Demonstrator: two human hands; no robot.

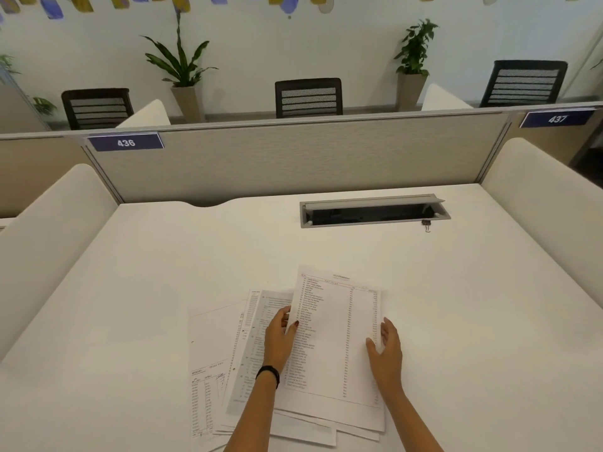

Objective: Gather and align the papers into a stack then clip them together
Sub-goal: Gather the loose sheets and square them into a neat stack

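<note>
We see a loose, fanned pile of printed papers (248,347) lying on the white desk (130,288), near its front edge and just ahead of the person. The topmost sheet (339,337), a printed list, sits between both hands. The left hand (280,337) grips that sheet's left edge, the thumb on top of the page and the other fingers curled behind it, so the edge lifts slightly off the pile. A black wristband (269,375) circles that wrist. The right hand (386,349) rests flat against the sheet's right edge, fingers straight and held together, thumb lying on the page. Under the top sheet the other pages splay out to the left and toward the front. A small binder clip (426,224) lies well apart from the pile, just beside the front right corner of the open cable tray (372,212) set into the desk.
</note>
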